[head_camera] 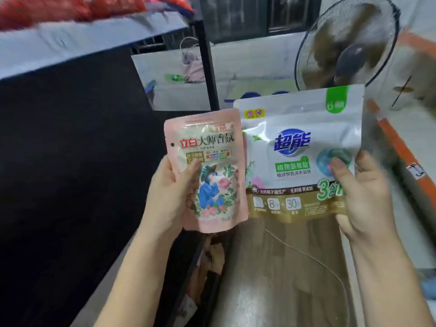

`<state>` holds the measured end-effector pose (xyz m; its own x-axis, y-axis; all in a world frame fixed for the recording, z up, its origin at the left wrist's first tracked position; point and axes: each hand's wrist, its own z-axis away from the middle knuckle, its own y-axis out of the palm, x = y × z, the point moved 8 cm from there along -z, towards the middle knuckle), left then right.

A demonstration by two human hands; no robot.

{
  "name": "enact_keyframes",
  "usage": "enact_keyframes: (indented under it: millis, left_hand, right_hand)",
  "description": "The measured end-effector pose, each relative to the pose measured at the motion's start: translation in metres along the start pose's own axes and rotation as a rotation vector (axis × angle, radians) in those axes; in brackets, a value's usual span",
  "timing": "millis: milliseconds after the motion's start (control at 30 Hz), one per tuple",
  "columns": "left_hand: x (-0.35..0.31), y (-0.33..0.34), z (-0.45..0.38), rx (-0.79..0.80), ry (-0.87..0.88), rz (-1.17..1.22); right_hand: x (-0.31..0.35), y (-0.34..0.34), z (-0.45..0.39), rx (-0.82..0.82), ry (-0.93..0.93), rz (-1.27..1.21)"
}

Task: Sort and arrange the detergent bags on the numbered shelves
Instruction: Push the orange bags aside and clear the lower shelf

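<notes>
Up at the far left, a pale blue shelf (89, 38) slants across the top corner with blurred red bags (59, 8) lying on it; beneath it the space is dark. A black upright post (207, 67) runs down beside the shelf's right end.

Left of centre, the left hand (169, 197) holds a small pink detergent bag (207, 171) upright, its long axis running top to bottom and leaning slightly to the left, printed face toward the camera. The thumb lies across the front of the bag near its left edge and the other fingers curl behind it, so the hand is closed round the bag's left side.

Just beside it, and partly behind its right edge, stands a larger white detergent bag (299, 147) with a blue logo and a gold band along its lower part. It is also upright, face to the camera, its top edge tilted up toward the right. The right hand (363, 194) grips its lower right edge, thumb on the front and fingers wrapped behind.

Both bags are held in the air above a brownish floor (283, 279). Behind the white bag's top right corner stands a round caged fan (349, 43), and at the far right an orange shelf rail (405, 156) runs diagonally, bearing a small white label (417, 171) whose marking is too blurred to read.
</notes>
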<state>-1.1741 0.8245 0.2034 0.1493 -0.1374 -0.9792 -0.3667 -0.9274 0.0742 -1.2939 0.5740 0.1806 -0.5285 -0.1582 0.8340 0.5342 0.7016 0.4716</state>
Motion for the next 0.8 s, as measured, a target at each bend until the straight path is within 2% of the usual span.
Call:
enact_keyframes:
  millis: [67, 267, 433, 600, 800]
  left_hand:
    - [-0.061, -0.008, 0.013, 0.007, 0.083, 0.051]
    - [-0.209, -0.064, 0.069, -0.15, 0.396, 0.026]
    - [-0.283, -0.12, 0.134, -0.431, 0.591, -0.027]
    - [-0.333, -0.166, 0.199, -0.739, 0.692, -0.145]
    - [-0.392, -0.212, 0.283, -1.133, 0.752, -0.381]
  right_hand:
    - [0.046, 0.034, 0.002, 0.029, -0.075, -0.045]
    - [0.131, 0.15, 0.009, 0.23, -0.173, -0.208]
    - [0.154, 0.256, 0.025, 0.437, -0.148, -0.298]
    - [0.163, 0.371, 0.064, 0.789, -0.051, -0.485]
    - [0.153, 0.477, 0.13, 1.101, 0.168, -0.51]
